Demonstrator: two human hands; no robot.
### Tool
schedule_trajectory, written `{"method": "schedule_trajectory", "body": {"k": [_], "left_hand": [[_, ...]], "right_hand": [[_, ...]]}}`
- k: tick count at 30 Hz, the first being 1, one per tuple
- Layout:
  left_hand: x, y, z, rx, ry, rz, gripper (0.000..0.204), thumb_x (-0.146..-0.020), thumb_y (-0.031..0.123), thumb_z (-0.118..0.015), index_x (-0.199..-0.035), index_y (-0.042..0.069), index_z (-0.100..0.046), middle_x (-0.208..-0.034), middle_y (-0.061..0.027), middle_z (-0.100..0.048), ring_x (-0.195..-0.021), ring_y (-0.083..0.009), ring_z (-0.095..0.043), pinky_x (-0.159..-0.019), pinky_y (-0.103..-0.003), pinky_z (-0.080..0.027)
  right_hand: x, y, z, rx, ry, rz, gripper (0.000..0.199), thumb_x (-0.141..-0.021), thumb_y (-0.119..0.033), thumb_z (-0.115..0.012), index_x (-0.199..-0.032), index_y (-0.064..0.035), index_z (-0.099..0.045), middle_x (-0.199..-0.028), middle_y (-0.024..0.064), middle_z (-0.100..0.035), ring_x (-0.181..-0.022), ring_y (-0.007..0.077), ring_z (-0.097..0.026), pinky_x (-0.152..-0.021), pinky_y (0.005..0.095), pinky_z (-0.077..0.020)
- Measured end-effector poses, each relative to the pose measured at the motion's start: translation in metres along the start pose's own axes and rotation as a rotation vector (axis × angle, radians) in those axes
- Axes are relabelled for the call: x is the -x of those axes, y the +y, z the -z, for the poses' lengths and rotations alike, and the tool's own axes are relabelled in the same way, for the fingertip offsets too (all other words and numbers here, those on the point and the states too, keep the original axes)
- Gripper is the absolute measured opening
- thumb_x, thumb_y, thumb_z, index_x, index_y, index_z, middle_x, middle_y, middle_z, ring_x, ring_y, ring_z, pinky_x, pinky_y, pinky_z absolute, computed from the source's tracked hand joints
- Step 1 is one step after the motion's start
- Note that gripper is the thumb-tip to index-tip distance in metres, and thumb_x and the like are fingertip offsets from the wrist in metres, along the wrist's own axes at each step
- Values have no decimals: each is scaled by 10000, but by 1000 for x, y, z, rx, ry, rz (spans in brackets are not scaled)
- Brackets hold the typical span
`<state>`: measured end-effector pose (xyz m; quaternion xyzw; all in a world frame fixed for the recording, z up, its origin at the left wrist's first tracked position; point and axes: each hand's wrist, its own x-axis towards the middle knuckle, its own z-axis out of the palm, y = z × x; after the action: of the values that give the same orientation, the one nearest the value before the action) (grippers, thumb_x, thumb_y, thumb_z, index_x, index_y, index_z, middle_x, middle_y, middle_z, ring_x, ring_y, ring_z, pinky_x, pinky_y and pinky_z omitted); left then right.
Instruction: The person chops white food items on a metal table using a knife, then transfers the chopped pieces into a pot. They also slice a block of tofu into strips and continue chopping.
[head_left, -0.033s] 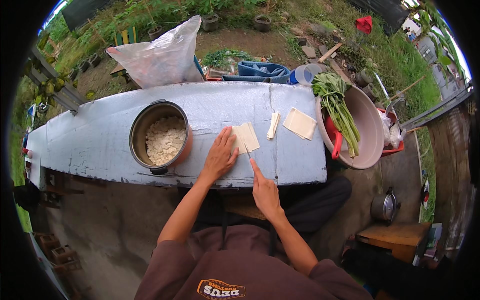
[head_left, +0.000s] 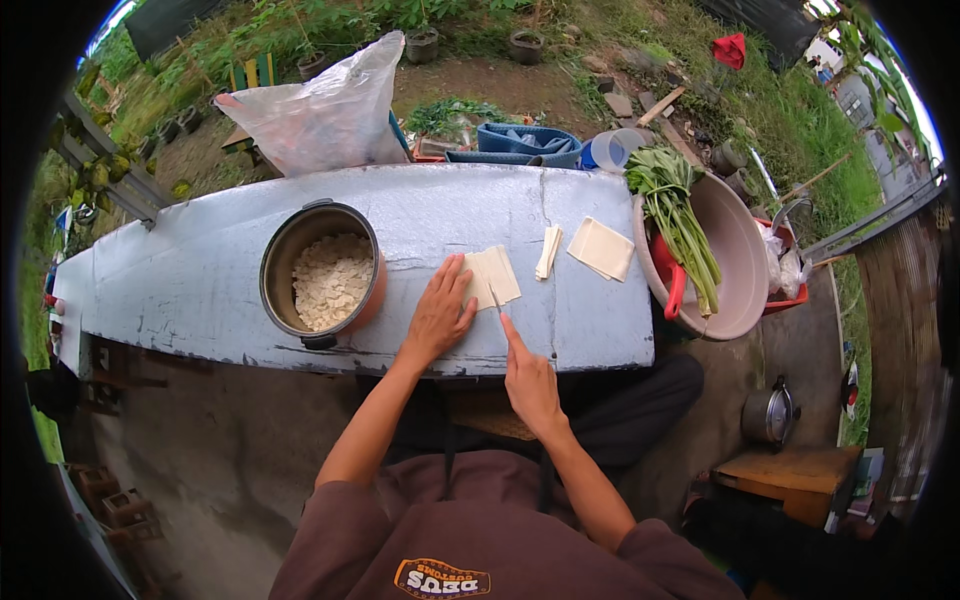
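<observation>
Pale, thin square dough sheets [head_left: 490, 275] lie stacked on the metal-topped table, in front of me. My left hand [head_left: 441, 308] rests flat on their left side, fingers stretched out. In my right hand [head_left: 532, 385] is a small knife [head_left: 495, 299], its handle mostly hidden by the fingers. The forefinger points along it, and the blade's tip lies on the sheets near their lower edge. Right of them sit a bundle of narrow cut strips [head_left: 547, 253] and another stack of square sheets [head_left: 601, 248]. On the left stands a pot [head_left: 376, 290] holding pale, flaky pieces [head_left: 332, 284].
A large basin [head_left: 738, 245] with leafy green stalks [head_left: 690, 235] and a red-handled utensil [head_left: 675, 290] stands by the table's right end. Along the far edge are a bulging clear plastic bag [head_left: 325, 115], a folded blue item [head_left: 525, 145] and a clear blue-based container [head_left: 610, 148].
</observation>
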<state>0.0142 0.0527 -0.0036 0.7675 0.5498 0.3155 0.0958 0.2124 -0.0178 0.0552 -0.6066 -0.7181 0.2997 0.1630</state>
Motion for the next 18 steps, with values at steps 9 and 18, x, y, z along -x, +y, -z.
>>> {"method": "schedule_trajectory", "body": {"k": [9,18], "left_hand": [[-1,-2,-3,-16,7,4,490,-960,223,-626,-1375,-23,-539,-1564,-213,-478,-1501,-347,-405,-1257,-472,-302],[1,-5,-6,-14,-4,11,566,-914,189,-696,-1413,-8,-518,-1580,-217,-460,-1508,-364,-390,-1250,-492,-308]], "right_hand": [[-62,-12,-24,-2,13,43,578,-1051,-144,-498,-1608,-261,-395,-769,304,-673,-757,529,-666,-708,622,-515],[-76,-23,-22,31,-27,21,566,-1048,-162,-479,-1604,-235,-401,-824,317,-690,-792,537,-677,-732,626,-530]]}}
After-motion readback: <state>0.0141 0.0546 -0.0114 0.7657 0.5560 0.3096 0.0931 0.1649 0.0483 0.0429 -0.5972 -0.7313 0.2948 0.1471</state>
